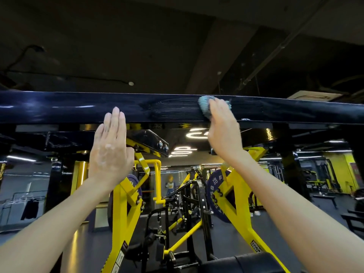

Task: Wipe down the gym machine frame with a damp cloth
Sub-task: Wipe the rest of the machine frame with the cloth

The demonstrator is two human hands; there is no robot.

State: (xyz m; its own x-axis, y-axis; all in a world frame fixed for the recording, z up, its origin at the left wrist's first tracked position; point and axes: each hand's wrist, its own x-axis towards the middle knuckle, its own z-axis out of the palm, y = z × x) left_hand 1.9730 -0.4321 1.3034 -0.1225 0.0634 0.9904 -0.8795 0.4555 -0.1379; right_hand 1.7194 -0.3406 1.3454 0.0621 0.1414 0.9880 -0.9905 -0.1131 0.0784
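The wiping step is under way on the machine's black top crossbeam [78, 107]; the right hand [222, 131] is pressing a bunched blue cloth [204, 104] against the front face of the beam, with the wad showing past the fingers on the left and a scrap poking out on the right. The fingers are lying over the cloth, but the hand's back is hiding them, so I cannot tell whether they are curling round the wad or simply pressing it flat. The left hand [110, 150] is holding nothing; its fingers are standing straight and together, with the tips reaching the beam's lower edge, seemingly steadying the person.

Faint wet streaks [177, 109] are showing on the gloss just left of the cloth, and fainter ones to its right; the far left stretch of the beam is looking dry, so the frame is probably only partly done. The yellow lever arms [236, 194] and the purple weight plate [213, 192] below are standing well apart from both hands.

The next move is likely calling for steady pressure and a long sideways pass along the beam; the top edge and the underside are wanting a turn too.
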